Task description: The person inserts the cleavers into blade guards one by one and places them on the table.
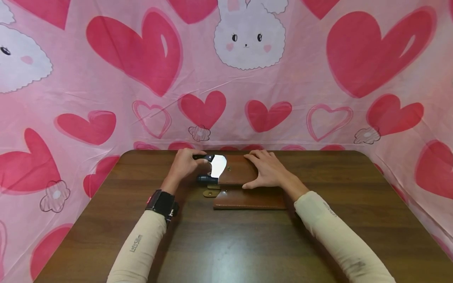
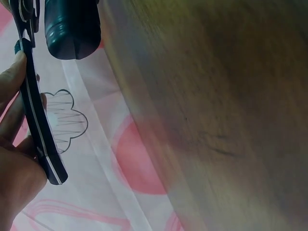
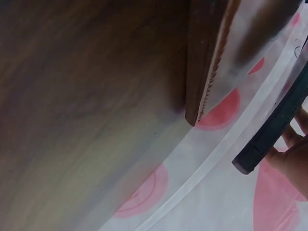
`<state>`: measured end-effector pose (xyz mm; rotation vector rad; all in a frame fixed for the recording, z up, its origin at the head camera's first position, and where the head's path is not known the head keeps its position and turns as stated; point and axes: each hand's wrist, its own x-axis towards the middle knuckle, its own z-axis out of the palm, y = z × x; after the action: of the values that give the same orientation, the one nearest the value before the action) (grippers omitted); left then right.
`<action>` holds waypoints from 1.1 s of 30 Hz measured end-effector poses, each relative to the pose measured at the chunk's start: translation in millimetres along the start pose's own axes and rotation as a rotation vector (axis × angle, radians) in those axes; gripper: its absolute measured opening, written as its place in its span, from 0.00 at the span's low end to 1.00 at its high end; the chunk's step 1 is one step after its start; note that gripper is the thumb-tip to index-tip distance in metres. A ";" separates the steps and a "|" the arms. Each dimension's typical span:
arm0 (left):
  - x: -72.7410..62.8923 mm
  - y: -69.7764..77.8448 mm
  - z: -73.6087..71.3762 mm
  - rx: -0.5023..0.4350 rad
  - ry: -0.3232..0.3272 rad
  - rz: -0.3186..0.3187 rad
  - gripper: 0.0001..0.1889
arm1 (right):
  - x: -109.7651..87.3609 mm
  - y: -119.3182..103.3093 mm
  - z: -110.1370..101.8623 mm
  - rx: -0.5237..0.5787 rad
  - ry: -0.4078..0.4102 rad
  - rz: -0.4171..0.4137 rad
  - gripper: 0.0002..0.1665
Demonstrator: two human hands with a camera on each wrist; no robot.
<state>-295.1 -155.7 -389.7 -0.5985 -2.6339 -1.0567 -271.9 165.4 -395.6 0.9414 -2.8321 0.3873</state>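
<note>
My left hand [image 1: 184,163] pinches the black handle [image 2: 36,110] of a knife with a broad, shiny, rounded blade [image 1: 218,165]. That blade lies at the left end of a brown leather sheath [image 1: 237,175]. With thumb and fingers spread across it, my right hand [image 1: 267,171] grips the sheath's right part by its near and far edges. Just below the blade, a second, thicker black handle [image 1: 206,179] sticks out to the left. Nearer to me lies another brown leather sheath [image 1: 249,200] with a stitched edge and a snap strap [image 1: 211,193] at its left.
The dark wooden table [image 1: 226,243] runs back to a pink cloth [image 1: 226,82] printed with hearts and rabbits. A black band with a device [image 1: 162,202] sits on my left wrist. Pale sleeves [image 1: 136,245] cover both forearms.
</note>
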 end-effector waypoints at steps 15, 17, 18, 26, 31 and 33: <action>0.6 5.3 5.3 -0.003 0.015 -0.005 0.12 | 0.9 -1.9 4.2 -0.003 0.021 0.014 0.65; 1.6 5.5 6.6 0.001 0.012 0.001 0.12 | 1.2 -2.3 4.2 -0.006 0.020 0.012 0.65; 1.9 6.1 7.2 0.000 0.010 0.004 0.12 | 1.5 -2.6 4.1 -0.007 0.021 0.010 0.65; 2.9 7.5 10.3 -0.001 0.017 0.014 0.12 | 3.0 -2.4 4.0 -0.022 0.023 0.009 0.66; 3.2 7.1 12.9 -0.003 0.012 0.011 0.12 | 2.7 -2.2 4.9 -0.027 0.024 0.020 0.66; 3.3 7.4 14.6 -0.001 0.010 0.014 0.12 | 2.6 -2.6 5.1 -0.030 0.024 0.026 0.66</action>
<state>-295.7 -139.7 -394.3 -0.6097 -2.6173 -1.0540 -272.6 160.5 -399.4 0.8890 -2.8225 0.3559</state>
